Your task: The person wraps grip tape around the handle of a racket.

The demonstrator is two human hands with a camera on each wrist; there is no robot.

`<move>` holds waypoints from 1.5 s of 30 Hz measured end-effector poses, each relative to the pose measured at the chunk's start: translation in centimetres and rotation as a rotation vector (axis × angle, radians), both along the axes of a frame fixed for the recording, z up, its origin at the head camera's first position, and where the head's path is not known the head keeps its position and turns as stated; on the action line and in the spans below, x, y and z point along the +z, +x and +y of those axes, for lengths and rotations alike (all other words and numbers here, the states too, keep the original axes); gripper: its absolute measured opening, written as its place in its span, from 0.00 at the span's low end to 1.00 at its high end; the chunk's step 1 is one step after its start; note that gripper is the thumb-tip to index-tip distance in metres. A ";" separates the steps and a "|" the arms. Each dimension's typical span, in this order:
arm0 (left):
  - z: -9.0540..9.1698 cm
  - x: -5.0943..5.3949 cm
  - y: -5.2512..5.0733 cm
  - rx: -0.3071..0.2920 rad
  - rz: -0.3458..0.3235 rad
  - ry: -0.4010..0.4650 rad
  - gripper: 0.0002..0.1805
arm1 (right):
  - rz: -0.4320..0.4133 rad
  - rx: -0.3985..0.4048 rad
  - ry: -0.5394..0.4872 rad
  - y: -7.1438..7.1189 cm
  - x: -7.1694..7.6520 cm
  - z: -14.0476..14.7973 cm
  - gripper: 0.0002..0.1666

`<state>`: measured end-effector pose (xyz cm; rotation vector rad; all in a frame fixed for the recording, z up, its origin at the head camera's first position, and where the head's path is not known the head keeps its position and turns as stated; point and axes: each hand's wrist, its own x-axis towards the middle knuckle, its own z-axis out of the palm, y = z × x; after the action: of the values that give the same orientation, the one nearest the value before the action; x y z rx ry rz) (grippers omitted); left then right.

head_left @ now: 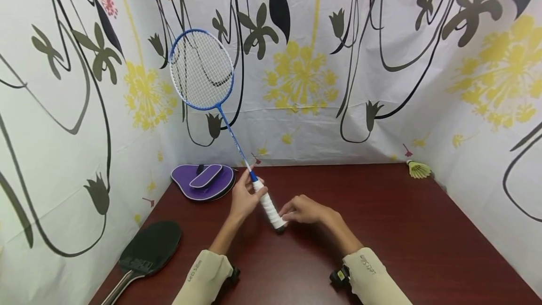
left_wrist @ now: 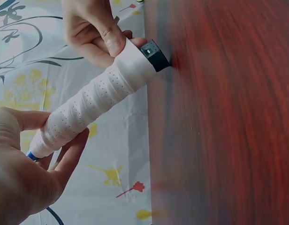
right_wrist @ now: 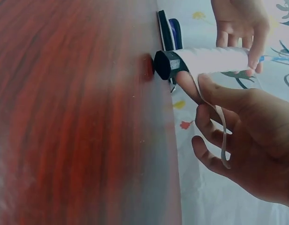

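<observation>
A blue badminton racket (head_left: 235, 140) leans up and to the left, its strung head in front of the patterned cloth. White perforated grip tape (left_wrist: 90, 99) winds round its handle, and a black butt cap (right_wrist: 167, 64) shows at the lower end. My left hand (head_left: 245, 197) grips the upper handle between thumb and fingers, near the blue collar. By the butt, my right hand (head_left: 311, 211) pinches the tape between thumb and index finger. A narrow loose strip of tape (right_wrist: 224, 136) hangs down over that hand in the right wrist view.
A purple paddle case (head_left: 182, 180) lies at the back left of the dark red table (head_left: 381, 239). Nearer, at the left edge, is a black table tennis paddle (head_left: 152, 246). A yellow shuttlecock (head_left: 419, 170) sits in the back right corner. Patterned cloth walls (head_left: 271, 140) enclose the table.
</observation>
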<state>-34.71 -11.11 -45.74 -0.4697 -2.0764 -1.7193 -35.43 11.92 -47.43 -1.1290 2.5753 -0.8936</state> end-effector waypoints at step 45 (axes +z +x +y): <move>-0.7 -0.9 -0.4 0.045 -0.058 -0.150 0.52 | 0.031 0.015 0.001 0.3 -0.5 -0.4 0.04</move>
<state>-35.11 -11.79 -46.63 -0.4181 -2.2498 -1.5764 -35.12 11.49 -47.90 -1.1691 2.5884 -0.8789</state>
